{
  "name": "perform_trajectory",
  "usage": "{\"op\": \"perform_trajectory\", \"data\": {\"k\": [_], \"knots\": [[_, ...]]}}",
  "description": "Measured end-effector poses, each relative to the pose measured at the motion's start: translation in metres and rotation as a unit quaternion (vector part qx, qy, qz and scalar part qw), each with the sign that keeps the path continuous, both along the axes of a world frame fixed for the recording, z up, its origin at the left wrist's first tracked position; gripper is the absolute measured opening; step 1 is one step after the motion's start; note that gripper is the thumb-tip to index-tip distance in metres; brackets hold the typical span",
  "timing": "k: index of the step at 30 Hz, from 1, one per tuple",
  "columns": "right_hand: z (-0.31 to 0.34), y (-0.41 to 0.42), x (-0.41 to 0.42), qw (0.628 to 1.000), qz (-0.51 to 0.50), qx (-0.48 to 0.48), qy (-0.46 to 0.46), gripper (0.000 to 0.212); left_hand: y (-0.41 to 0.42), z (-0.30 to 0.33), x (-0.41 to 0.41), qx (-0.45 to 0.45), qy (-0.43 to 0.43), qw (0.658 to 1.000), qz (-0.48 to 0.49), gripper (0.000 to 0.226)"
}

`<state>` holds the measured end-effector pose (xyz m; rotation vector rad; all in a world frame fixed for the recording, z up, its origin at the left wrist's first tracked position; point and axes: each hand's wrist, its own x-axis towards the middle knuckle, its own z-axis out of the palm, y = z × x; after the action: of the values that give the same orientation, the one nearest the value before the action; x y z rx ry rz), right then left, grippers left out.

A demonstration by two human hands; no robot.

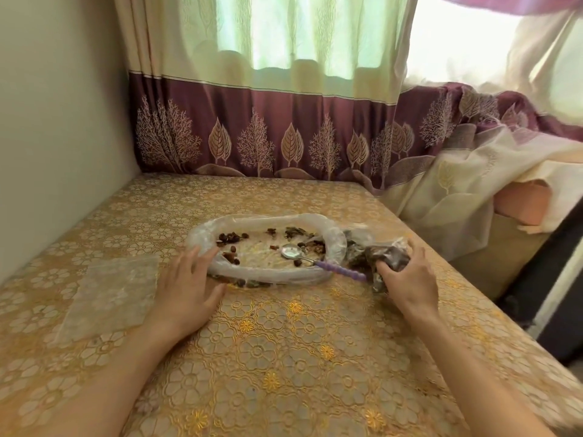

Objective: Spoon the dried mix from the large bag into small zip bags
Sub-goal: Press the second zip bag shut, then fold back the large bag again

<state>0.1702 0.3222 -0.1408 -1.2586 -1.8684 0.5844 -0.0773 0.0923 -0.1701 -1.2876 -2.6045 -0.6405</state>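
Right hand is wrapped around a filled small zip bag, fingers curled over its dark contents, pressing it down on the table just right of the large bag. That large bag lies flat with its mouth rolled wide open, only scattered bits of dried mix left inside, mostly along the far and left edges. The spoon rests in there, metal bowl face up near the middle, purple handle poking out over the rim toward the right hand. Left hand lies flat, fingers straight and relaxed, fingertips touching the large bag's near left rim. A stack of empty zip bags sits well left on the gold floral cloth
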Motion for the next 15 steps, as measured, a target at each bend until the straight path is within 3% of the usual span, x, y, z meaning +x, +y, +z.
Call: {"op": "perform_trajectory", "data": {"k": [8, 12, 15], "knots": [[-0.007, 0.004, 0.007, 0.989, 0.013, -0.053, -0.134, 0.063, 0.000, 0.003, 0.003, 0.001, -0.038, 0.999, -0.010, 0.066], [0.010, -0.016, 0.007, 0.984, 0.001, 0.099, -0.147, 0.054, -0.002, 0.008, 0.006, -0.006, -0.064, 0.998, -0.020, 0.067], [0.020, -0.044, -0.008, 0.968, 0.084, 0.214, -0.105, 0.047, -0.005, 0.016, 0.005, -0.007, -0.111, 0.993, -0.035, 0.071]]}}
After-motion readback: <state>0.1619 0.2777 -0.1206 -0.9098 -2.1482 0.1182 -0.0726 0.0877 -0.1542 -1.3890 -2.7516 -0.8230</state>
